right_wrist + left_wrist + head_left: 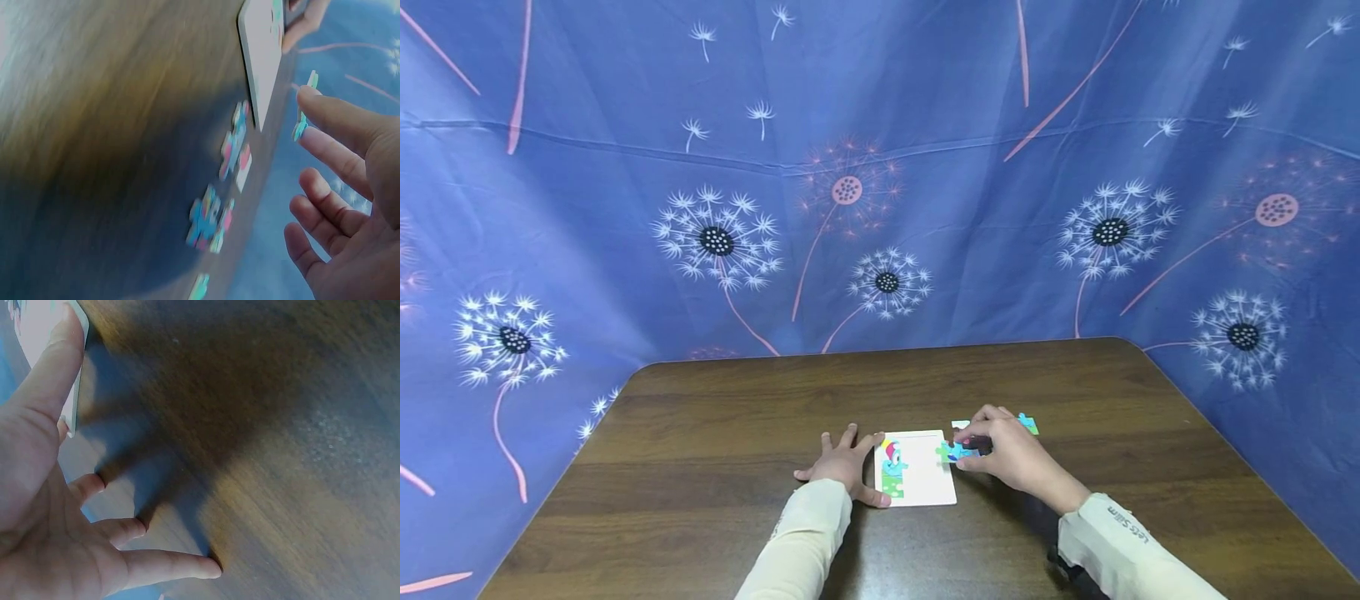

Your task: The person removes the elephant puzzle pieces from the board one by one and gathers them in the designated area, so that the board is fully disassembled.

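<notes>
A white puzzle board [929, 487] lies on the table, with a picture strip of a blue cartoon figure in a red and yellow cap [892, 464] fitted along its left side. My left hand [841, 465] is spread at the board's left edge, its thumb [61, 353] on the near corner and the other fingers reaching over the wood. Between thumb and index finger, my right hand [1013, 457] pinches a blue and green puzzle piece [300, 130] above the board's right edge. The other right fingers curl loosely below it in the right wrist view.
Several loose puzzle pieces [205, 219] lie on the wooden table [730, 417] to the right of the board, partly hidden by my right hand in the head view. One green and blue piece [1028, 424] shows beyond that hand. A blue dandelion-print cloth [955, 225] hangs behind the table.
</notes>
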`<move>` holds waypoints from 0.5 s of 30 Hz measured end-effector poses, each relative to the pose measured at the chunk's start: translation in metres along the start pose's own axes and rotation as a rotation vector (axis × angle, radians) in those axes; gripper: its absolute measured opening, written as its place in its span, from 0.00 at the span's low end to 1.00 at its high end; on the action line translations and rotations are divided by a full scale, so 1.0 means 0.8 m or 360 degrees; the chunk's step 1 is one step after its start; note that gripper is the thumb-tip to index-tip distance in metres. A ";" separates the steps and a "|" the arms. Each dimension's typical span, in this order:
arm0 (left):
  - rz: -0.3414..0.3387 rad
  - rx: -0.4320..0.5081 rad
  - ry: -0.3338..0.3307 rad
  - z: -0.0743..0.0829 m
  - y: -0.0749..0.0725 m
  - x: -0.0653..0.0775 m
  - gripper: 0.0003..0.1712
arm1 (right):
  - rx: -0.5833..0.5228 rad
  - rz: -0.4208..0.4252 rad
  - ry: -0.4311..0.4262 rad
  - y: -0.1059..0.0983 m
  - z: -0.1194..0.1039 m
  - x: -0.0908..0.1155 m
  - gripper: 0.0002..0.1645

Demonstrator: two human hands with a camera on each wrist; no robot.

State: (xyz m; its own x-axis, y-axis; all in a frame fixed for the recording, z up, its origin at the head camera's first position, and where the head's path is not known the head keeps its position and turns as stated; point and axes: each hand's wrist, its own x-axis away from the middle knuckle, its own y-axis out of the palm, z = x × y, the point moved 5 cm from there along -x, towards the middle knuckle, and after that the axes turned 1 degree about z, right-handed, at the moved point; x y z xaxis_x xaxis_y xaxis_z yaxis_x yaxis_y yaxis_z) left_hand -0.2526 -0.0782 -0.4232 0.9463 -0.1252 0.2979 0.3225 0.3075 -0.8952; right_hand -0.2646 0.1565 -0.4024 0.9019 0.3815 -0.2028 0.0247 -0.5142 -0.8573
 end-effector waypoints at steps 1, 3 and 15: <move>-0.0004 0.0002 -0.0003 -0.001 0.001 -0.001 0.56 | 0.0000 -0.0001 0.0022 -0.003 0.003 0.001 0.17; -0.0018 -0.0008 -0.0006 -0.003 0.004 -0.004 0.57 | 0.0004 -0.0003 0.0057 -0.009 0.010 0.002 0.17; -0.0027 0.0003 -0.0016 -0.003 0.004 -0.003 0.57 | 0.0137 -0.0037 0.0083 -0.032 0.046 0.018 0.19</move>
State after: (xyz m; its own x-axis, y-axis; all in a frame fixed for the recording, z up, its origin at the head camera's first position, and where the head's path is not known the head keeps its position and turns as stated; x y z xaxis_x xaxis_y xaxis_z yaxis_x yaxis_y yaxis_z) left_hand -0.2539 -0.0791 -0.4271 0.9410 -0.1207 0.3162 0.3383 0.3070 -0.8896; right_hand -0.2682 0.2035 -0.4009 0.9228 0.3508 -0.1593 0.0108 -0.4369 -0.8995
